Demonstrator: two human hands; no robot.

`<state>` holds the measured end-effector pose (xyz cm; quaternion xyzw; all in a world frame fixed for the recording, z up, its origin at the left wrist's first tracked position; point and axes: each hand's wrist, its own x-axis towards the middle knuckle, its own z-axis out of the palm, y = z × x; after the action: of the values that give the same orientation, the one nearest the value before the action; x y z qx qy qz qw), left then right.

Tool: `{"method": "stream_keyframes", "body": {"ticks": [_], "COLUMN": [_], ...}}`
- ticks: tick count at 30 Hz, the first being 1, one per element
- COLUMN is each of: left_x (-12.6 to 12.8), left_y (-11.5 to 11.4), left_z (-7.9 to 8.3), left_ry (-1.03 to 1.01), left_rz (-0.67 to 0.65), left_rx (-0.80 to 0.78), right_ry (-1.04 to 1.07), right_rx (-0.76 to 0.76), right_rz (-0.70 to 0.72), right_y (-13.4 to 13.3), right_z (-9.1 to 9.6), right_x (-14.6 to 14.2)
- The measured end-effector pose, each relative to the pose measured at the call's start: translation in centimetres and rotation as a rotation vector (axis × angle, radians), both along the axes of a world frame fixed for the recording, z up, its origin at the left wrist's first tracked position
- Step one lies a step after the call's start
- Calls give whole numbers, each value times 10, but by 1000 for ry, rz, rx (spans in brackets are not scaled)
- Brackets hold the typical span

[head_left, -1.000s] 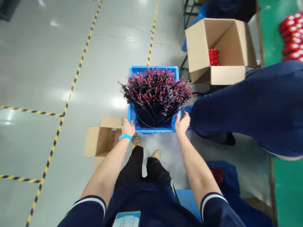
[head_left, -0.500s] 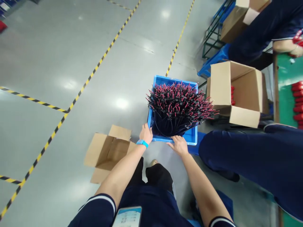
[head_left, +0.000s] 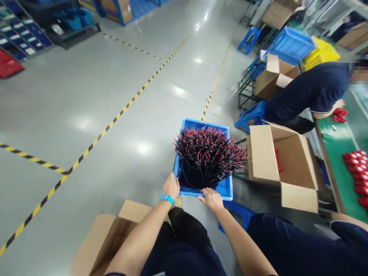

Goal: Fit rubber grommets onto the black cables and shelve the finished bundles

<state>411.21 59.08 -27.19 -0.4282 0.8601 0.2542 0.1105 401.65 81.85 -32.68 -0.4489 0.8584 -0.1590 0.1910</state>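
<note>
A blue plastic bin (head_left: 224, 191) is in front of me, with black cables (head_left: 209, 151) bundled inside it. Their red-tipped ends fan upward and spill over the right rim. My left hand (head_left: 171, 186) is closed around the bin's near left corner, a blue band on the wrist. On the near rim, right of the middle, my right hand (head_left: 212, 199) grips with its fingers over the edge. The undersides of both hands' grips are hidden.
An open carton (head_left: 299, 161) with red items stands right of the bin. Another open carton (head_left: 97, 234) is at lower left. Co-workers sit on the right by a green table (head_left: 333, 134); a blue stool (head_left: 241, 211) is near my right arm. Yellow-black tape (head_left: 135, 97) marks the floor.
The view has tilted up, showing more floor and shelving ahead. Both hands keep their hold on the bin, which appears lower in view. The lower-left carton has slid toward the bottom edge.
</note>
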Motion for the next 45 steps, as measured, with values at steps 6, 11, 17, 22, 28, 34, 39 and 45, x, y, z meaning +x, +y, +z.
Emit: {"method": "stream_keyframes", "body": {"ticks": [6, 11, 17, 22, 28, 34, 39, 45], "left_x": [-74, -143, -241, -332, -433, -539, -627, -745], "left_y": [-65, -119, -194, -254, -337, -442, -534, -646], "left_z": [-7, -14, -7, -5, -12, -4, -12, -33], "left_ry": [-44, -69, -196, -286, -288, -356, -384, -282], "left_rz": [-39, -123, -304, -418, -529, -541, -538, -674], "left_rx": [-18, -7, 84, 113, 108, 80, 120, 294], "right_ry": [-78, -186, -223, -211, -135, -114, -172, -224], "right_rx": [-74, -191, -165, -154, -265, -364, -336, -232], "right_rz": [-74, -151, -503, -677, -808, -889, -902, -927], "right_y": [-62, -159, -297, -359, -456, -551, -626, -751], "right_z": [3, 10, 19, 17, -1, -2, -1, 3], "right_x": [-77, -119, -185, -278, -405, -507, -594, -688]}}
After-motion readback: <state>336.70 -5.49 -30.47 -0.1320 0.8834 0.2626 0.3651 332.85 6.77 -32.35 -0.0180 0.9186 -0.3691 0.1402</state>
